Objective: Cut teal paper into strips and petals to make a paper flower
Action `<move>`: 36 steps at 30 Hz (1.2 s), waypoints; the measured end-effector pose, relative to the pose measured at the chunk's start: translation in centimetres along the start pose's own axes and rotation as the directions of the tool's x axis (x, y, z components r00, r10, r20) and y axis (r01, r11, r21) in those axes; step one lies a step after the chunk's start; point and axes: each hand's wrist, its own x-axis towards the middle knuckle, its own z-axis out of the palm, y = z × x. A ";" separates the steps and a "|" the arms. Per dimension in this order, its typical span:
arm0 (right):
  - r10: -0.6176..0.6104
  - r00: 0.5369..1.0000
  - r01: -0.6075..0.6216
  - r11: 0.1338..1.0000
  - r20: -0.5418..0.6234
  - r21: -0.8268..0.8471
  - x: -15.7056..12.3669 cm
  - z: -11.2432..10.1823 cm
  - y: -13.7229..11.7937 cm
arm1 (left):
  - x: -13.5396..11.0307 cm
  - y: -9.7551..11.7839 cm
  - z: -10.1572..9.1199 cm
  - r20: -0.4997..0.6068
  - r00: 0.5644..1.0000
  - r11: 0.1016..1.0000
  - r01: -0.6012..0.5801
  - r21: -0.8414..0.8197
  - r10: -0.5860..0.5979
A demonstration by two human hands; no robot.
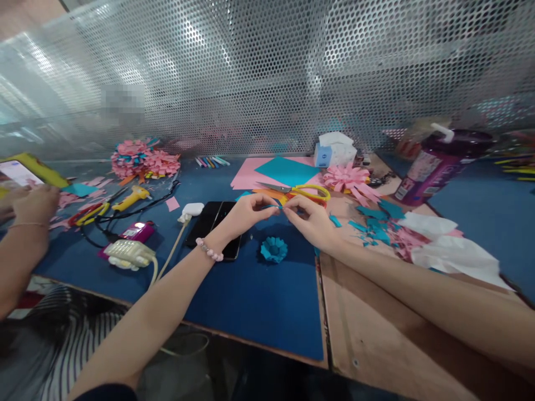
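My left hand [246,214] and my right hand [311,220] meet above the blue mat, fingertips pinched together on a small teal paper piece [279,206]. Both hands are closed in a pinch. A pink bead bracelet [209,250] sits on my left wrist. Just below the hands a small teal paper flower [274,249] lies on the mat. A black phone [215,225] lies under my left wrist. Yellow-handled scissors [298,191] lie just behind my fingers.
Pink and teal paper sheets [284,170], a pink paper flower [350,179], a tissue box [334,147], a purple bottle [434,167] and paper scraps [376,223] lie to the right. A glue gun [131,196], a charger [129,253] and another person's hand [33,206] are at left.
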 end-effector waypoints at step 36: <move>-0.447 0.889 0.393 0.627 0.103 -0.673 -0.4 -0.1 1.6 | -0.4 -0.8 2.4 -0.037 0.955 0.865 0.249 -0.436 -0.293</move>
